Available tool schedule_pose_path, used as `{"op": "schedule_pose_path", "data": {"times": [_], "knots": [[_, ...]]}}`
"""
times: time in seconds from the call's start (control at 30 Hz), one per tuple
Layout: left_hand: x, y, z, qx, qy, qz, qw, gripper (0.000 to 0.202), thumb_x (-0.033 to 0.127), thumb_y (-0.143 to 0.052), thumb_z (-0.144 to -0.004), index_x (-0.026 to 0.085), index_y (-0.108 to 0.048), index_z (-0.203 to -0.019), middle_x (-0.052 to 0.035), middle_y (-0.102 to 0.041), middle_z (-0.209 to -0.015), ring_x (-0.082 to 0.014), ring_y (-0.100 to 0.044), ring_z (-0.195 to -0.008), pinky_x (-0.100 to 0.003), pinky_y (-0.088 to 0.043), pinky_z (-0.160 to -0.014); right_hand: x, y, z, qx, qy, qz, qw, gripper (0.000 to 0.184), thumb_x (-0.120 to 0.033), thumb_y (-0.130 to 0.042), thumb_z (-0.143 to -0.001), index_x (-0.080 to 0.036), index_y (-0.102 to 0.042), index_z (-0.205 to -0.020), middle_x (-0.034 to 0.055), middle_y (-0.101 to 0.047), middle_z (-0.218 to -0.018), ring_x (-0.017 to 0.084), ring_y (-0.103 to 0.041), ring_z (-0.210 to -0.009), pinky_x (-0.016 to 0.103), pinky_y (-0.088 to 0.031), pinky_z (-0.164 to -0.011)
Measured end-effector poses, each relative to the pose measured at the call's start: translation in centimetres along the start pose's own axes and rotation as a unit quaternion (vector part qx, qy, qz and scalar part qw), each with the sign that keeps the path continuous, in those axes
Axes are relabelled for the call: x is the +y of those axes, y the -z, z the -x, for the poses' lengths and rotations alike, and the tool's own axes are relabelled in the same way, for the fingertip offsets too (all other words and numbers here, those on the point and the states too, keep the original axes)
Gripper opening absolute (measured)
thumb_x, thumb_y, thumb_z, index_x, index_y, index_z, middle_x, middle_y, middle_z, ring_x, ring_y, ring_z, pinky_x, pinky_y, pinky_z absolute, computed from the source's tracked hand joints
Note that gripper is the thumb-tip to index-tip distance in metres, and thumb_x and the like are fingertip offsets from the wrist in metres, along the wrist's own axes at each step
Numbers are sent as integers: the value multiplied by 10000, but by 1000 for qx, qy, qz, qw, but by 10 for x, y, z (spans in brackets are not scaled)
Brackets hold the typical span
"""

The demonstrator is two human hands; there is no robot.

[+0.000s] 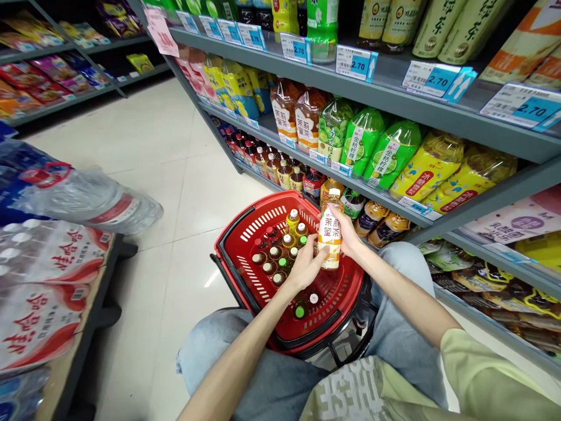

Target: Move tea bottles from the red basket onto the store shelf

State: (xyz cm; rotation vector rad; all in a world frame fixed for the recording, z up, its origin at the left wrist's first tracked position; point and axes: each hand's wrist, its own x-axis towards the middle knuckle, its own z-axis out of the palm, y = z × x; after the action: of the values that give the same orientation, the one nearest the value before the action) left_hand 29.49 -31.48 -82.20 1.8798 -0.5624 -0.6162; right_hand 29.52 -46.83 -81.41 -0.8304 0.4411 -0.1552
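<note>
A bottle of tea (pixel 329 231) with a white cap and a white and orange label stands nearly upright between both my hands, above a red shopping basket (pixel 236 219). My right hand (pixel 346 231) is wrapped round its right side. Fingers of my left hand (pixel 308 264) are closed on its lower left side. Inside the basket, several upright bottles (pixel 275 252) with white, green and dark caps are grouped at the far left. Nearer to me in the basket are a green-capped bottle (pixel 300 311) and a bottle with a pale cap (pixel 314 299).
Drink shelves (pixel 307 58) with price tags rise ahead and to the right. Large wrapped bottle packs (pixel 366 137) fill the middle shelf. At the left stand packs of water (pixel 65 257) on a low pallet (pixel 72 356). Pale tiled floor (pixel 175 175) lies between.
</note>
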Motion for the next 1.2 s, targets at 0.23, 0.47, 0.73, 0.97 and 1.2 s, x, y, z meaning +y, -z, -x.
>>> {"op": "schedule_pose_path", "data": {"times": [0.23,0.47,0.73,0.97,1.2], "knots": [[-3,-2,-1,-1,-6,-31,1000,484,349,-560,-899,201,-469,-1351,-84,-705,-1115,-231,-668,-940,-361,-510,-845,0,2,1,-4,0,9,1000,390,-514,-818,-735,-181,-645,-841,21,-701,-666,191,-698,-595,279,-577,-502],[1,-4,3,23,-6,-68,997,488,334,-606,-863,196,-492,-1318,-58,-710,-1047,-212,-661,-868,-352,-510,-827,0,1,5,-16,13,48,999,380,-497,-832,-720,-193,-630,-827,23,-695,-679,199,-699,-617,285,-588,-521],[3,-2,1,18,1,-54,998,472,375,-665,-818,152,-595,-1229,-51,-687,-951,-196,-625,-792,-331,-510,-757,4,0,5,22,82,76,993,448,-401,-871,-669,-254,-580,-975,-72,-647,-662,138,-646,-542,244,-566,-519],[9,1,2,-48,54,209,975,429,409,-556,-893,212,-575,-1274,-72,-665,-1216,-229,-641,-1068,-372,-517,-952,-6,-5,11,-11,44,5,999,421,-457,-794,-706,-242,-567,-988,-20,-704,-704,214,-723,-644,310,-603,-546],[4,-5,1,-88,87,289,949,627,288,-574,-805,234,-457,-1419,-70,-659,-1329,-251,-637,-1174,-436,-496,-1046,-13,-10,13,4,23,-19,1000,427,-472,-780,-655,-232,-576,-944,-6,-710,-671,244,-735,-671,316,-580,-507]]}}
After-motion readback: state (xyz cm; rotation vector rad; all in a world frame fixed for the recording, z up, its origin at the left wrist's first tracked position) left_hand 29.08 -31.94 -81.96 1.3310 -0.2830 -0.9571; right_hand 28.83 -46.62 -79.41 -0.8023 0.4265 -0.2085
